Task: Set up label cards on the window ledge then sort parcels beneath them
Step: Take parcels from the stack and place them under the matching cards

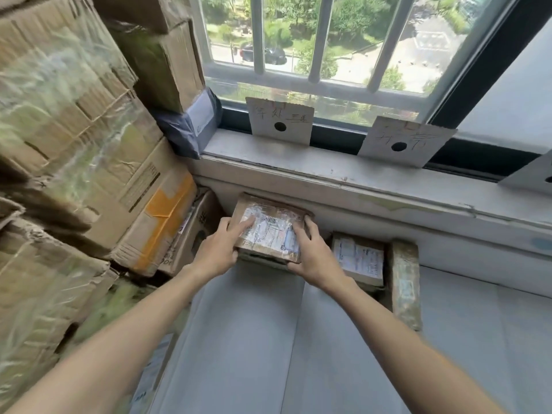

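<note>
Parcels are what you sort, and you hold one flat brown taped parcel with a white label (270,231) just below the pale grey window ledge (298,165). Your left hand (221,249) grips its left edge, fingers on top. Your right hand (310,255) clamps its right edge. Two grey card labels with a round hole, one (280,121) above the parcel and one (403,141) further right, lean on the ledge.

Taped brown parcel (270,231) below ledge (328,171), two label cards (280,121) upright
</note>
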Demonstrator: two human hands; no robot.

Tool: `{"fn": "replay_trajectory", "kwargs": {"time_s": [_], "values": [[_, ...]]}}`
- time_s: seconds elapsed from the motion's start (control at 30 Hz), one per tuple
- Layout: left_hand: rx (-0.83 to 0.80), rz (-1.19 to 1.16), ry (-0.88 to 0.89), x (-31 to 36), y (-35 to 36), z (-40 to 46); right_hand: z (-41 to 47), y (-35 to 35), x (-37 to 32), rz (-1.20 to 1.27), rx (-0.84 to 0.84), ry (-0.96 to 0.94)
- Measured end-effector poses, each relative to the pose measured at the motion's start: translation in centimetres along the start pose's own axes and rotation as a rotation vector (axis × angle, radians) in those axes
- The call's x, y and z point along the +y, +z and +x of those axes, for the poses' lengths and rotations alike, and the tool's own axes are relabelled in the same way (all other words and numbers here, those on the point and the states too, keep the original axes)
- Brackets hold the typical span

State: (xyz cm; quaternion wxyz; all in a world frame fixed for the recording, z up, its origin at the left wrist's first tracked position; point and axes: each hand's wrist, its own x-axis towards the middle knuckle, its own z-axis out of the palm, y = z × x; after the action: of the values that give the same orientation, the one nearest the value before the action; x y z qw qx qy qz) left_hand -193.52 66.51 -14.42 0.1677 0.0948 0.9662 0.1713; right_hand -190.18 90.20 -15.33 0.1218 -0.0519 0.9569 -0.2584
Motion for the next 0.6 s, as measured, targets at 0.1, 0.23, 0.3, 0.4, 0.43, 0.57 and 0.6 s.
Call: {"fn": "replay_trajectory", "kwargs": {"time_s": [0.1,0.23,0.3,0.4,0.43,0.57,0.6], "values": [[0.002,0.019,-0.024,0.5,-0.4,0.0,0.2,-0.4,-0.6,-0.068,-0.028,0.026],[0.005,0.016,-0.073,1.7,-0.6,-1.2,-0.6,-1.1,-1.7,-0.084,-0.041,0.068],[0.046,-0.035,-0.062,2.0,-0.1,-2.4,-1.5,-1.5,-1.9,-0.075,-0.032,0.085],[0.144,-0.169,-0.093,1.7,1.1,-3.8,-3.0,-1.6,-1.9,-0.017,-0.012,0.127],[0.145,-0.233,-0.134,1.4,1.6,-4.0,-3.5,-1.6,-1.9,0.026,-0.013,0.162],[0.076,-0.496,-0.281,-0.5,3.2,-3.4,-5.0,-0.4,-1.6,0.242,-0.064,0.333],[0.064,-0.518,-0.283,-0.9,3.4,-3.2,-5.1,0.2,-1.4,0.287,-0.079,0.353]]}}
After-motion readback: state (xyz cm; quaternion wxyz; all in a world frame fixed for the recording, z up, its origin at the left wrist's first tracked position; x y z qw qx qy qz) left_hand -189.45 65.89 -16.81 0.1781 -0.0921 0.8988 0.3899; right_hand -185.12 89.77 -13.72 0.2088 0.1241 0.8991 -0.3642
